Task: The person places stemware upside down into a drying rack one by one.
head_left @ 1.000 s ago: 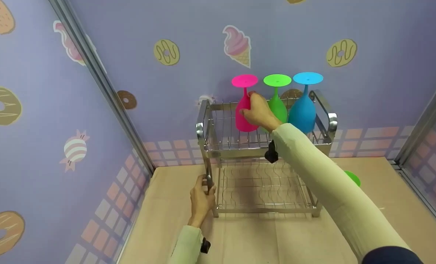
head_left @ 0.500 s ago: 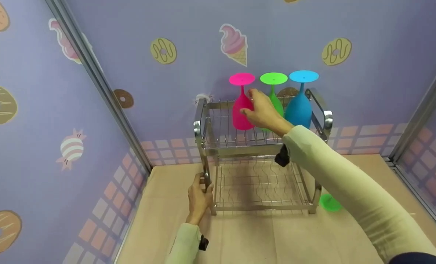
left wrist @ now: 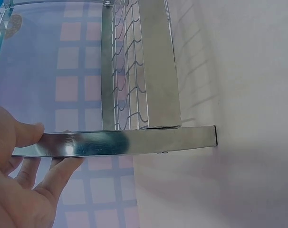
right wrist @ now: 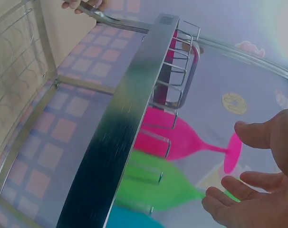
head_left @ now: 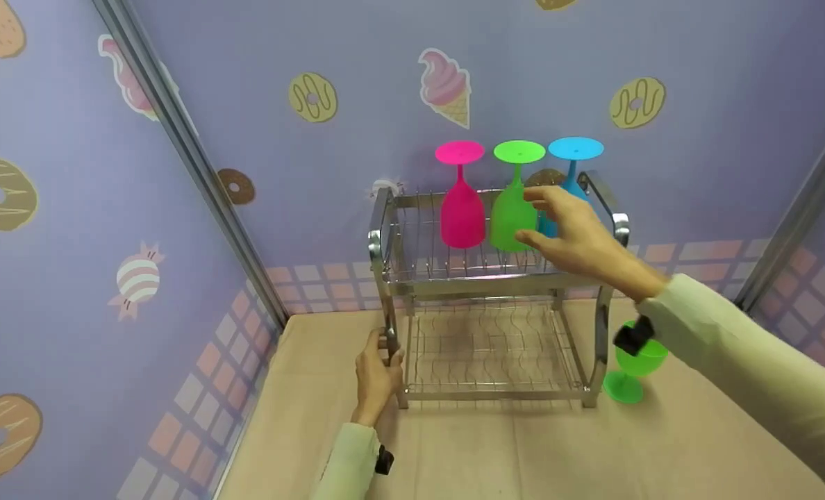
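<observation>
1. Purple dessert-print wallpaper (head_left: 364, 160) is backing a metal rack (head_left: 496, 394), its top shelf (head_left: 482, 286) carrying a pink glass (head_left: 462, 219), a green glass (head_left: 510, 222) and a blue glass (head_left: 573, 187), upside down.
2. Just beside the green glass, the right hand (head_left: 579, 239) is hovering, thumb and fingers parted, partly hiding the blue glass.
3. The left hand (head_left: 378, 378) is gripping the rack's post (left wrist: 101, 143).
4. Beside the rack, a green goblet (head_left: 640, 360) is standing upright on the table (head_left: 468, 451).

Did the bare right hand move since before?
Yes: relative to the silver metal rack, the right hand moved right, away from the pink stemmed goblet.
</observation>
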{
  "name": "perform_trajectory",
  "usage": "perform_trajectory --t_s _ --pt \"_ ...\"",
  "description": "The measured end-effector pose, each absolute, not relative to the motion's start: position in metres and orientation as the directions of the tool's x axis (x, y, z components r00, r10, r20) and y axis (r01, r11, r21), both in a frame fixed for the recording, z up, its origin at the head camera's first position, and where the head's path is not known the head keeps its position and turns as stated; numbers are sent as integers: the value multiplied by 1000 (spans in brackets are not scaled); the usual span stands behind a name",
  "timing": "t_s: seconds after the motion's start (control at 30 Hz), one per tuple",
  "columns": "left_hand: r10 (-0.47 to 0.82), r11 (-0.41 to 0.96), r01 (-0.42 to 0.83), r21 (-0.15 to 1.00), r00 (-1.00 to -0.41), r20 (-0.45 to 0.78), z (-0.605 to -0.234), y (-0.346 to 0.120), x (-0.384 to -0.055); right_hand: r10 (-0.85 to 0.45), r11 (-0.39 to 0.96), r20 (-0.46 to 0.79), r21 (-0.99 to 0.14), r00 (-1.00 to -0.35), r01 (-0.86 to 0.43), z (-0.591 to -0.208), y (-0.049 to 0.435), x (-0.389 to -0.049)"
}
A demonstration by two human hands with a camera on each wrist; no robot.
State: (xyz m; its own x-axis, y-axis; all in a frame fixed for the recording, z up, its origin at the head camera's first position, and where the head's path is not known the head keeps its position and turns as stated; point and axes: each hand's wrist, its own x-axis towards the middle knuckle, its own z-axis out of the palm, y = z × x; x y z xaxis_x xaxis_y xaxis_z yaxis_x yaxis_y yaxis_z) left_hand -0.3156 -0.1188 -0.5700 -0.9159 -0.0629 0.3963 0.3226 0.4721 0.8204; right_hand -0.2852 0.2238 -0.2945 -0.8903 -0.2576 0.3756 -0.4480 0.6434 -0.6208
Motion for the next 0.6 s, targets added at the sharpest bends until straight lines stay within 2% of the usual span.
perform_trajectory --t_s 0.27,0.6 --pt "-91 488 290 823 -921 379 -571 -119 -317 -167 638 467 -620 -868 -456 -310 286 -256" --pt "-87 490 320 811 -908 411 -572 -116 -318 -6 669 452 -662 -892 -339 -346 363 -235"
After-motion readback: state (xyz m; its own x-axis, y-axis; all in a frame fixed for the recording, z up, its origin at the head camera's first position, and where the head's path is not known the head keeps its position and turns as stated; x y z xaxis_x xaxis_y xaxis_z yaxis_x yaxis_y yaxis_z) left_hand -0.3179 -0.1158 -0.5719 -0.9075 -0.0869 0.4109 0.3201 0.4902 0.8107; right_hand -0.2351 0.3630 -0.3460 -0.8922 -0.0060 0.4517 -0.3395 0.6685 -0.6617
